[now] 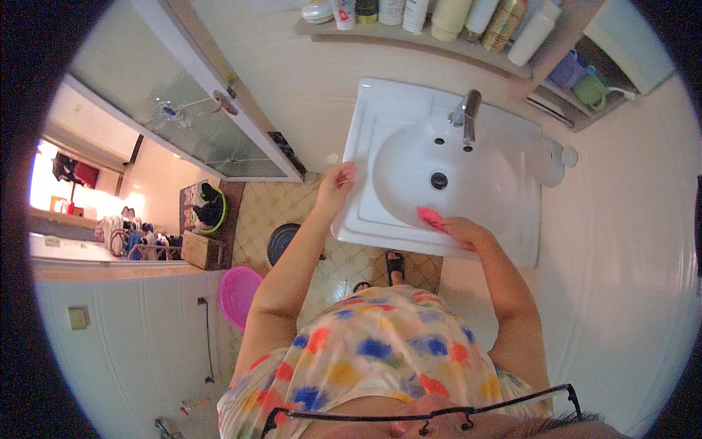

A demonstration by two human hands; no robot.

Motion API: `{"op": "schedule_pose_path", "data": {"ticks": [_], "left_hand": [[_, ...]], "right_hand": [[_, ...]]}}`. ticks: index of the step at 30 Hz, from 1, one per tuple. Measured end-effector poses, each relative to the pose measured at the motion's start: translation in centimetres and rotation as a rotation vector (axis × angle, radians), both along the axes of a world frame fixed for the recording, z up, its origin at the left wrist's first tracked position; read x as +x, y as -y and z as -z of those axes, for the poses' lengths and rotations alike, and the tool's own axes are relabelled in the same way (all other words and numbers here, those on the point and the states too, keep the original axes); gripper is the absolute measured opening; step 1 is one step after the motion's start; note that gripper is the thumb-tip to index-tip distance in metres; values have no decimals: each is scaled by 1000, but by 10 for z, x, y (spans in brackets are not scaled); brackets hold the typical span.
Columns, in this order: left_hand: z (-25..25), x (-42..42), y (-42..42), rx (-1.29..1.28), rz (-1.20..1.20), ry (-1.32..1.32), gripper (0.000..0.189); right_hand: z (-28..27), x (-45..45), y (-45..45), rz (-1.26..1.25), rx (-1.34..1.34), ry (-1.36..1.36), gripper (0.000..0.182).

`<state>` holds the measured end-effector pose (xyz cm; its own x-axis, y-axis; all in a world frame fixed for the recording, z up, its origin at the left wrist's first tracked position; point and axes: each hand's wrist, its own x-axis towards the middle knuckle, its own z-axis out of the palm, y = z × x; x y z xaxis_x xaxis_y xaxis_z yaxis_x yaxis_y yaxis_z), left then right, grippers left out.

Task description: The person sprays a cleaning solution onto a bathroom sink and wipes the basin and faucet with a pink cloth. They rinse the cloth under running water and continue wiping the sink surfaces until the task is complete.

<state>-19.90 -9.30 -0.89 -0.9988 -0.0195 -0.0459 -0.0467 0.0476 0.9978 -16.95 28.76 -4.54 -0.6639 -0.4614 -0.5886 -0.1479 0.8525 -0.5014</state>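
Note:
A white ceramic washbasin (378,226) with a round bowl is in front of me. My right hand (467,232) holds a bright pink cloth (430,217) against the near side of the bowl, and the hand hides part of it. My left hand (337,185) is at the basin's left rim with its fingers curled. Whether it grips the rim or only rests by it is unclear. A chrome faucet (469,112) stands at the back of the basin, above the dark drain (439,180).
A shelf (378,39) of bottles and tubes runs along the wall behind the basin. White containers (548,162) stand at its right edge. Left are a glass-panelled door (203,104), a pink plastic basin (240,296) and a dark round object (283,241) on the tiled floor (274,200).

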Motion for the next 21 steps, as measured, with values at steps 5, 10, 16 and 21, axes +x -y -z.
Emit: {"op": "schedule_pose_path", "data": {"ticks": [5,10,16,21], "left_hand": [[16,15,16,43,-106,-23,25],[2,25,14,-251,-87,-46,28],[-30,22,-10,-894,114,-231,27],[-12,7,-24,-1218,127,-364,17]], "right_hand": [[5,-14,-39,-122,203,31,36],[37,-43,-25,-193,254,-35,32],[65,-59,-2,-199,278,-65,31],[41,-49,10,-98,250,-79,28]]}}
